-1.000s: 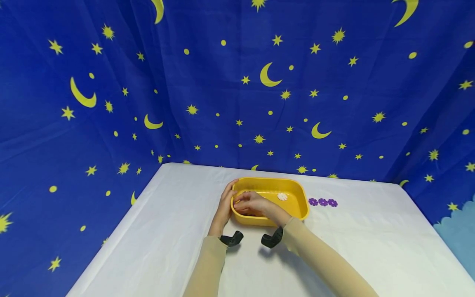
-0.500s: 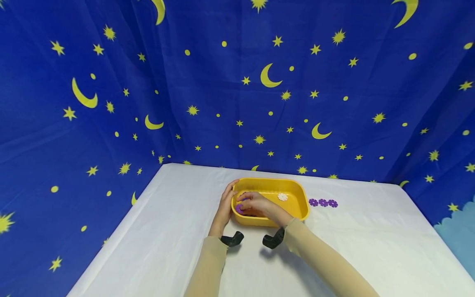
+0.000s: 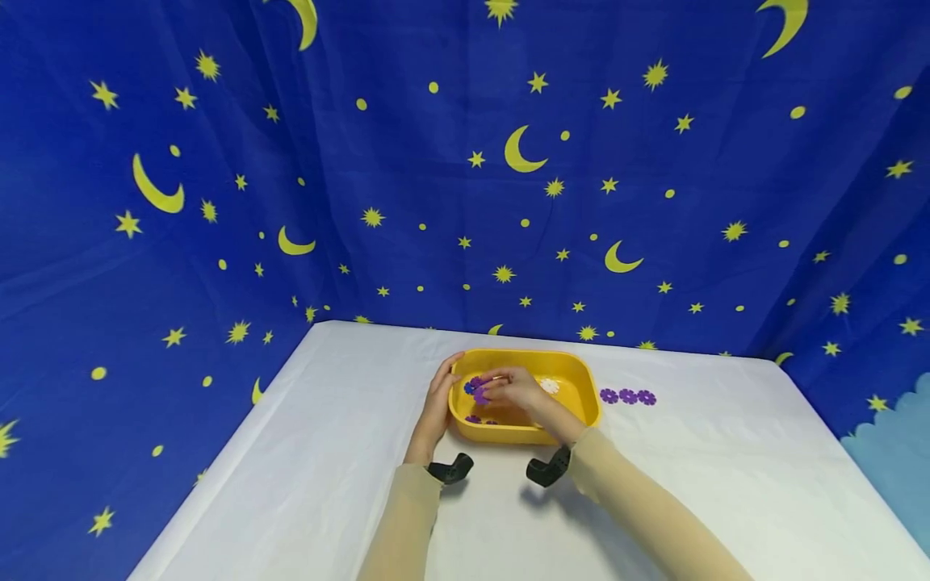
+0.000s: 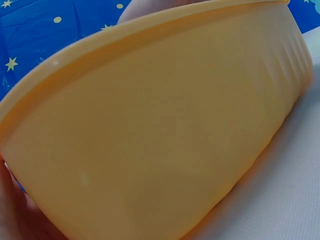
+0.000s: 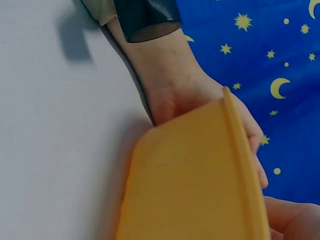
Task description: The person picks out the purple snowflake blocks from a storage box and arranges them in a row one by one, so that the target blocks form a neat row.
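Right hand (image 3: 516, 390) pinches a purple disc (image 3: 480, 396), left hand (image 3: 434, 407) grips the bin (image 3: 508, 435); sloppy pinch and that disc probably drops.

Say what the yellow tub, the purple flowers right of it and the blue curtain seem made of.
Yellow tub: probably molded plastic, smooth, faint highlight along its rim. Purple flowers: perhaps plastic, thin and flat; too small to judge finish. Blue curtain: likely printed cloth, hanging in folds.

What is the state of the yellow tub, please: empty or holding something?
Not empty: the head view shows a white piece, a blue piece and purple pieces inside the yellow tub.
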`<action>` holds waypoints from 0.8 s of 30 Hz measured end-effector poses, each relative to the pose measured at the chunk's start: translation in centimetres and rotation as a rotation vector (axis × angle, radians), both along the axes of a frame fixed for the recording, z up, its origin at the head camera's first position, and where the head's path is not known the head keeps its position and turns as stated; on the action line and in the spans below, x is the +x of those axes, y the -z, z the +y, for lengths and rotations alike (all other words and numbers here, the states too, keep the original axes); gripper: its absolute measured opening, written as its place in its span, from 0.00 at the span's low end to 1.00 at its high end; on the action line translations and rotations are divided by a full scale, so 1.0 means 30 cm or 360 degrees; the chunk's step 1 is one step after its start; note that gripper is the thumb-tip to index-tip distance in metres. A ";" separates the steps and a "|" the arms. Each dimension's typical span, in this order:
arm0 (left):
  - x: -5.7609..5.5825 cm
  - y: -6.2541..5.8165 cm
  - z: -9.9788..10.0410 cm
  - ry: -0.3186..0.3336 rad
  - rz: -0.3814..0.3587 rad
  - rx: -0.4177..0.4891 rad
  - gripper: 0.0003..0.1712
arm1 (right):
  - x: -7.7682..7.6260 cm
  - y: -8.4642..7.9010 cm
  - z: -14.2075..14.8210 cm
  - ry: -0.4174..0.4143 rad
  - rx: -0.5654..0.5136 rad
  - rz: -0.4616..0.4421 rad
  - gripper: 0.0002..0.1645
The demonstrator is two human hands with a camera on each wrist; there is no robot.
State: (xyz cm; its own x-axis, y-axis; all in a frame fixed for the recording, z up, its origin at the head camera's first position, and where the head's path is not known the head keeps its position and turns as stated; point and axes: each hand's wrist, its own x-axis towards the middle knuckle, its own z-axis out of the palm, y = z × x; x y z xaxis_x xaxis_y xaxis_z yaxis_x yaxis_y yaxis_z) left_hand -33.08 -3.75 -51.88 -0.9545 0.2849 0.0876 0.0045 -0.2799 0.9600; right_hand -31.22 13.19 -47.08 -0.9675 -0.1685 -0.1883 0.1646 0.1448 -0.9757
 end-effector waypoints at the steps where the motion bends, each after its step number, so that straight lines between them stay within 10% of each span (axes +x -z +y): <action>1: 0.006 -0.011 -0.001 0.0013 -0.0001 0.0004 0.29 | 0.002 -0.005 0.011 0.0013 -0.0008 0.0000 0.23; 24: -0.013 0.030 0.015 -0.0081 -0.0016 -0.0064 0.28 | 0.033 -0.098 0.347 0.0390 -0.0027 0.0054 0.24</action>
